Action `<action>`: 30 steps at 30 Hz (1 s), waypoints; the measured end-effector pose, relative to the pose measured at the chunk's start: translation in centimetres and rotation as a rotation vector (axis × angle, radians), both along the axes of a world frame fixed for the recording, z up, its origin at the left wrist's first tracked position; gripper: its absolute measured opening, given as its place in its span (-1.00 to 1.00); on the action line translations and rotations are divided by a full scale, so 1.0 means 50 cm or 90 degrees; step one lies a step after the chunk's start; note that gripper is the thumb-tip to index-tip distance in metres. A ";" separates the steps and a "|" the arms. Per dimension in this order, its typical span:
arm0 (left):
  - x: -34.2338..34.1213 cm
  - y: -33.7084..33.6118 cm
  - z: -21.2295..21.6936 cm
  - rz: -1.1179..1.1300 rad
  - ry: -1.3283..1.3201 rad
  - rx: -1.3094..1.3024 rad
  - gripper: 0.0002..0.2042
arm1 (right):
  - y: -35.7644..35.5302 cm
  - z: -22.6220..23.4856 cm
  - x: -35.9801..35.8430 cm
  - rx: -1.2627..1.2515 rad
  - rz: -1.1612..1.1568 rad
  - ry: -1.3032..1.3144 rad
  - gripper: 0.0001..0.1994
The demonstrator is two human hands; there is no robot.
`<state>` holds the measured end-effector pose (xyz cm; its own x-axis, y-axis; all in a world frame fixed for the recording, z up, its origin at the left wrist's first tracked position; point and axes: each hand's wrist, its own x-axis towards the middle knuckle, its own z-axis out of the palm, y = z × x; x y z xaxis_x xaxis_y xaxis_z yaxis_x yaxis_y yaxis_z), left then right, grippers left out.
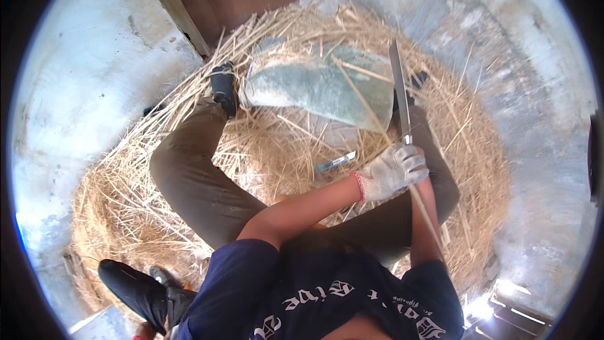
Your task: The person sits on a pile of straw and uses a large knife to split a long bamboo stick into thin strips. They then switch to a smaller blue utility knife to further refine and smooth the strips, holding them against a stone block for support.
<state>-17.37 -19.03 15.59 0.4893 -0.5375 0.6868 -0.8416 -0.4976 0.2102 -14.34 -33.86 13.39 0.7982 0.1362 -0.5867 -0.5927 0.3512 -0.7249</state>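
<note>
Strip (366, 102), long, thin and straw-pale, slants from the middle of the view, through our gloved grip, down across our right forearm (429, 236). From the left: another person's dark-trousered leg (132, 286) rests at the lower corner; then comes our bent left leg (195, 170), with loose straw (104, 233) spread around it. At centre lies a grey-green slab (302, 91), and nearer us a small blue cutter (333, 163) sits on the straw. Our left hand (391, 172), in a whitish glove with a red cuff, reaches across, closed around the strip. Our right hand (421, 150) is mostly hidden behind it; it seems to be at the handle of a long knife (399, 85), but we cannot tell how its fingers sit. The blade points away from us. If the strip slips or snaps, we judge, the edge could catch the gloved fingers or our right leg (440, 170).
</note>
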 end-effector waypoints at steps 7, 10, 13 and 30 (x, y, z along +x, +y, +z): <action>0.054 0.014 0.184 0.022 -0.005 -0.057 -0.86 | 0.036 0.142 -0.007 0.061 -0.082 -0.019 -0.78; 0.085 0.069 0.324 0.192 -0.014 -0.114 -0.82 | -0.009 0.296 -0.092 -0.052 0.019 -0.084 -0.73; 0.133 0.233 0.393 0.296 -0.120 -0.304 -0.74 | -0.016 0.441 -0.217 -0.052 -0.021 -0.114 -0.76; 0.018 0.471 0.470 0.098 -0.217 -0.965 -0.87 | -0.010 0.422 -0.471 0.045 -0.015 -0.043 -0.89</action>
